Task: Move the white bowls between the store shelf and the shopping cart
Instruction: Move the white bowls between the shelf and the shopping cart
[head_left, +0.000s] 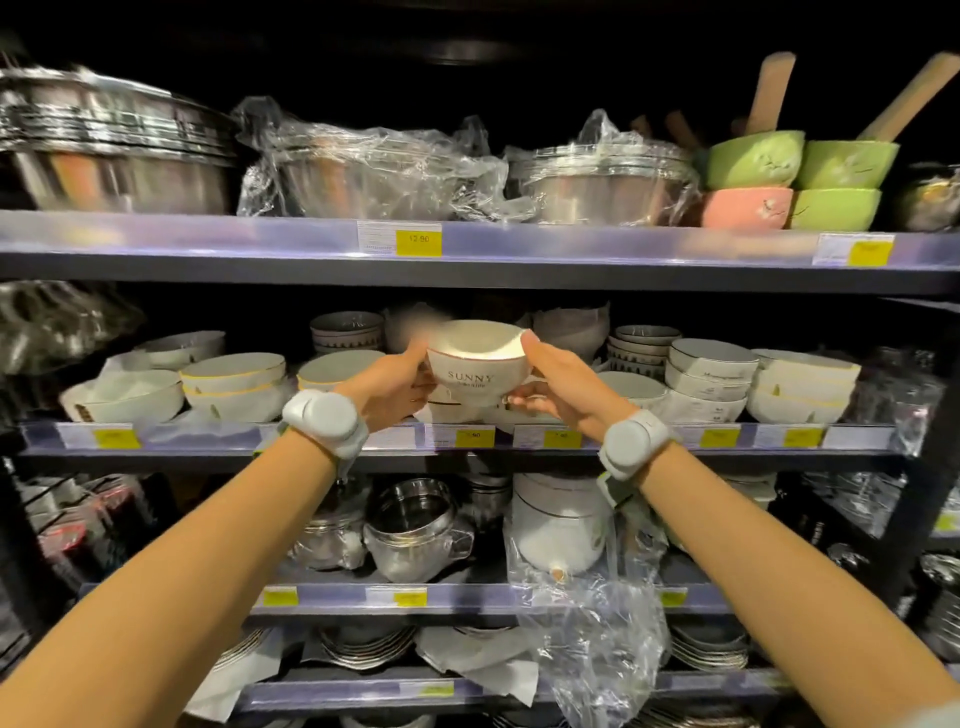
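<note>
While both hands grip a white bowl, crowded middle shelf, dim store

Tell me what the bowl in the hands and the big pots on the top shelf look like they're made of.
The bowl looks like glazed white ceramic: smooth glossy sheen, thin dark rim line, printed "SUNNY". The pots look like polished steel: silvery, mirror-like reflections. Both are judged by look only.
</note>
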